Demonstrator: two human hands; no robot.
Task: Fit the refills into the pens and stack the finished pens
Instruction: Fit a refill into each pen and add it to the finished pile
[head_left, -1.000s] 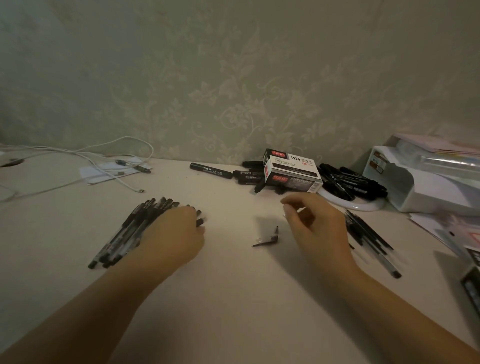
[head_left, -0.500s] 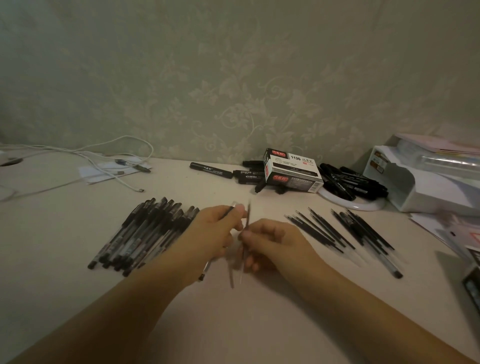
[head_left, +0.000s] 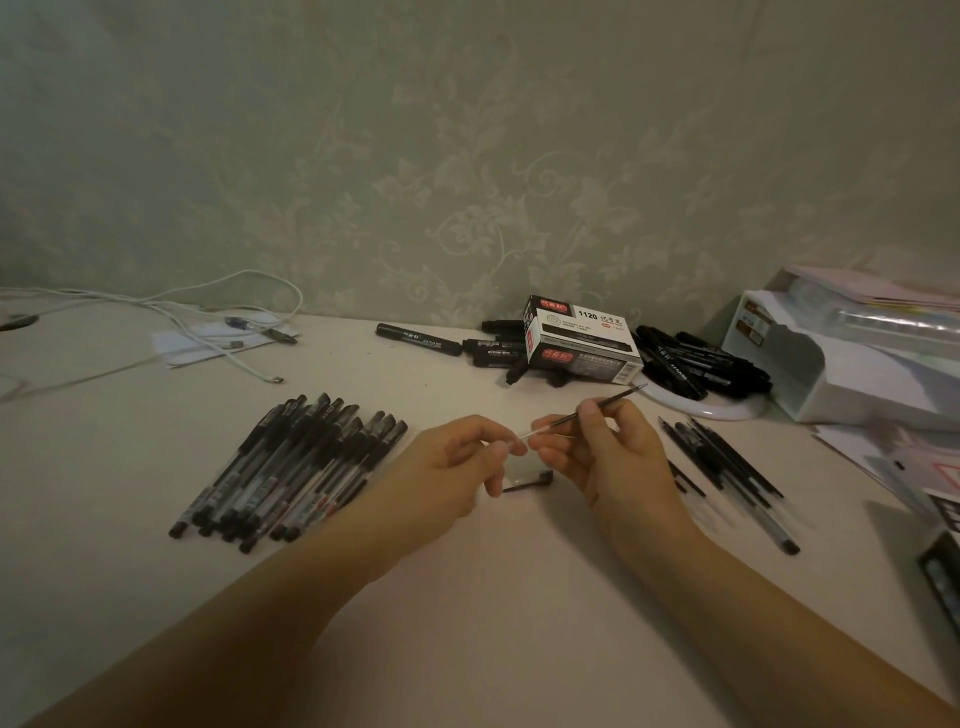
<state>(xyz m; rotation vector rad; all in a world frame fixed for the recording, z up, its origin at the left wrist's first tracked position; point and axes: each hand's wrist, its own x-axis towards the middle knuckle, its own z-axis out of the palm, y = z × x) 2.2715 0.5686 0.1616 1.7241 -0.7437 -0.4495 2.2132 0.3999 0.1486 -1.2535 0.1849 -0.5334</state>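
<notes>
My right hand (head_left: 602, 452) pinches a thin black refill (head_left: 608, 402), which slants up to the right with its pale end toward my left hand. My left hand (head_left: 452, 462) has its thumb and fingers curled and pinches what looks like a clear pen barrel (head_left: 517, 467), blurred and mostly hidden. The two hands nearly meet above a small black pen part (head_left: 532, 482) lying on the table. A pile of several black-capped pens (head_left: 291, 467) lies to the left. Several loose refills and pens (head_left: 727, 467) lie to the right, partly behind my right hand.
A marker box (head_left: 582, 340) stands at the back with black markers (head_left: 421, 339) around it and more on a white plate (head_left: 701, 410). A white organiser (head_left: 841, 374) and papers fill the right side. White cables (head_left: 208, 322) lie at the back left.
My left hand left the pen pile and came to the centre holding a barrel. The right hand took a refill, first upright, now slanted up to the right and lifted.
</notes>
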